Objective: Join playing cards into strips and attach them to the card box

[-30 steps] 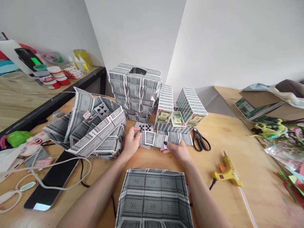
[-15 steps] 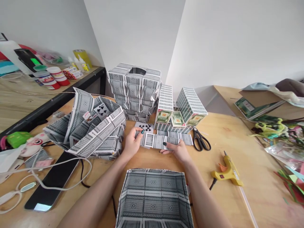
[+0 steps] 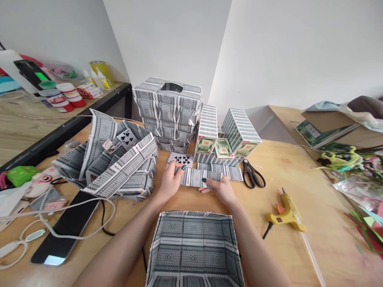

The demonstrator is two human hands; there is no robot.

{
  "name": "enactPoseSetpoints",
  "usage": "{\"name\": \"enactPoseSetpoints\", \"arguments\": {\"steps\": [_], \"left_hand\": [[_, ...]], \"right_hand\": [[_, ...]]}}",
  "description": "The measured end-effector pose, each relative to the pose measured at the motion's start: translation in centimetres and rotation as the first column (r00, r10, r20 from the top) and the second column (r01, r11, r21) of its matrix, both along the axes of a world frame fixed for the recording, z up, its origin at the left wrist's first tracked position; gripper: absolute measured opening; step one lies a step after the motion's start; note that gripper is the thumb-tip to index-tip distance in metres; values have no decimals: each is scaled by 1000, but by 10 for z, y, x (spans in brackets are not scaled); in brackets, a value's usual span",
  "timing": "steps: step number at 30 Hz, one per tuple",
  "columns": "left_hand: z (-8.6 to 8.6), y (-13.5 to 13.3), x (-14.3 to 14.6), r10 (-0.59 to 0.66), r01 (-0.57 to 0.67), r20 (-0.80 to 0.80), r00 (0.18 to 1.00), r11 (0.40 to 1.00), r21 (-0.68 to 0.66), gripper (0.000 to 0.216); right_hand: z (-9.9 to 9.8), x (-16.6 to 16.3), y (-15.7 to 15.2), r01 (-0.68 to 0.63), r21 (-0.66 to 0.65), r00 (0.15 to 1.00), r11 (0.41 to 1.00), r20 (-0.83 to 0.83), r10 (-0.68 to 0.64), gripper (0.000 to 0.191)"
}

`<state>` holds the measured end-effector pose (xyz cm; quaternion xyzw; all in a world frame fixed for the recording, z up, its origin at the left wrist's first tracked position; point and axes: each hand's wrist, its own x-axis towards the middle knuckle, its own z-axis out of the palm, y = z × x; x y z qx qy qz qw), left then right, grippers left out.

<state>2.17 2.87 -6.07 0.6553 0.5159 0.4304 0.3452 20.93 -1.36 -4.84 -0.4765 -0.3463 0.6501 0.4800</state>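
Your left hand [image 3: 171, 181] and right hand [image 3: 220, 188] pinch opposite ends of a card strip [image 3: 196, 177]. It spans between them.

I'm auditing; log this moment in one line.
left hand: holding grey-patterned playing-card strip | right hand: same strip | nearby: black-handled scissors, yellow glue gun

I find open counter [image 3: 287, 161] right of the scissors [image 3: 249, 170], but the glue gun [image 3: 289, 213] obstructs its near side, and boxes [image 3: 206, 131] block passage behind the held card strip [image 3: 196, 177].
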Motion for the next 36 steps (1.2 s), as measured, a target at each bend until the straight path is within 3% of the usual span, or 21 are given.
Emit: {"name": "enactPoseSetpoints", "arguments": {"steps": [6, 12, 15, 21, 25, 36], "left_hand": [[2, -2, 1, 22, -17, 68, 997, 997, -70, 8], [9, -10, 5, -56, 86, 138, 989, 971, -223, 9], [11, -11, 6, -81, 112, 147, 986, 970, -217, 12], [15, -7, 4, -172, 239, 244, 954, 929, -281, 38], [15, -5, 2, -196, 277, 275, 941, 914, -296, 38], [19, -9, 6, -237, 361, 400, 886, 891, -273, 55]], "right_hand": [[-1, -1, 2, 40, 1, 999, 999, -20, -40, 24], [-3, 2, 1, 10, -9, 999, 1000, -38, -10, 25], [-1, 2, 0, -10, -18, 999, 1000, -40, 10, 28], [2, 3, 1, 6, -34, 995, 999, -102, -9, 32], [2, 6, 4, -32, -59, 990, 998, -142, 24, 38], [1, 2, 2, -26, -34, 998, 999, -66, 23, 35]]}}
